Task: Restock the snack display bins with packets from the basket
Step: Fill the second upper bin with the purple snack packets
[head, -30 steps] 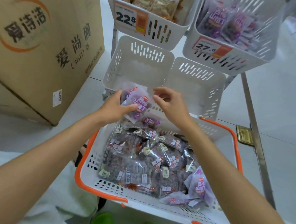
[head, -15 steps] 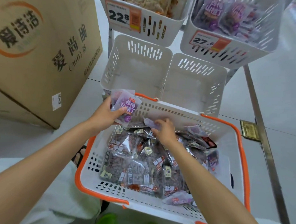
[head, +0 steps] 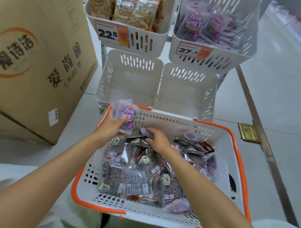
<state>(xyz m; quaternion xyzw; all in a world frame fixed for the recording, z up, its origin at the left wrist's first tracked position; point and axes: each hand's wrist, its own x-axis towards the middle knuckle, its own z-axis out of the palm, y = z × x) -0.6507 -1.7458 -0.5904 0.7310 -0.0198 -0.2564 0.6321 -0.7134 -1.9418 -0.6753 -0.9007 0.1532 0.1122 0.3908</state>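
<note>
Biggest thing first: the cardboard box (head: 37, 67) fills the left side, standing on the pale floor (head: 274, 101). Right in front of us sits the white basket (head: 171, 120) with its orange rim, heaped with dark brown packets (head: 135, 178). Just past its far wall we have the lower left bin (head: 138, 62) and the lower right bin (head: 187, 75), side by side. Farther and higher, the upper left bin (head: 148, 44) carries tan packets (head: 133, 11), and the upper right bin (head: 216, 60) carries purple snack packs (head: 200, 25). Now the hands, and they are apart. Our left hand (head: 111, 126) is at the basket's far left corner, thumb and fingers clamped on a small stack of purple packets (head: 127, 116), held upright above the rim with the print facing us. Our right hand (head: 157, 139) is down inside the basket near the far wall, fingertips curled onto the edge of a pale packet (head: 145, 131) on the heap. Smallest of all, we spot the 22.8 tag (head: 108, 34) on the upper left bin and the 27.6 tag (head: 188, 50) on the upper right.
</note>
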